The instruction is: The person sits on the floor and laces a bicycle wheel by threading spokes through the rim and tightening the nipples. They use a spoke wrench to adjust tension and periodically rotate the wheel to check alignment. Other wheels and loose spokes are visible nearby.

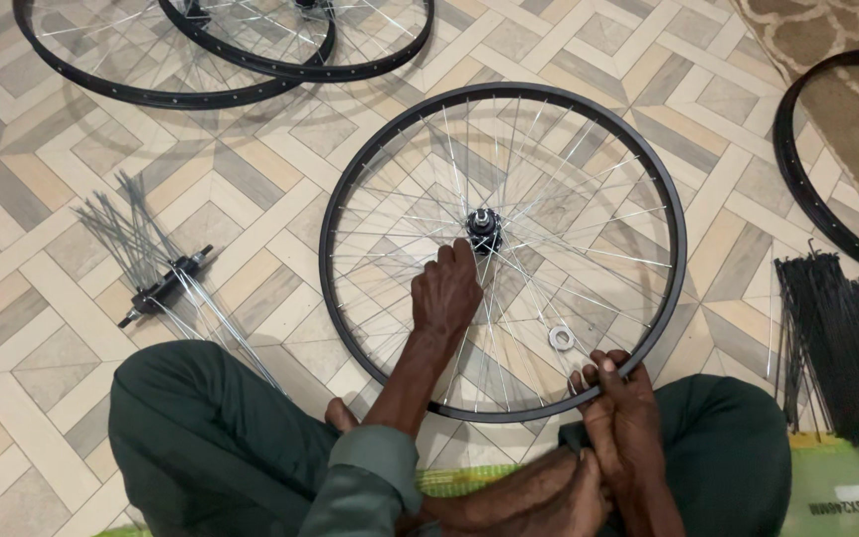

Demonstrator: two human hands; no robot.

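A black bicycle wheel rim [350,179] with silver spokes and a black hub [484,229] lies flat on the tiled floor in front of me. My left hand [446,293] reaches over the spokes just left of the hub, fingers curled around spokes there. My right hand [620,393] grips the near edge of the rim at its lower right. A small silver washer [561,337] lies on the floor inside the wheel. My legs in dark green trousers frame the near side.
A loose hub with silver spokes [166,283] lies at the left. Two more spoked rims [231,60] lie at the top left. A bare rim [797,189] rests on a rug at right, beside a bundle of black spokes [837,348].
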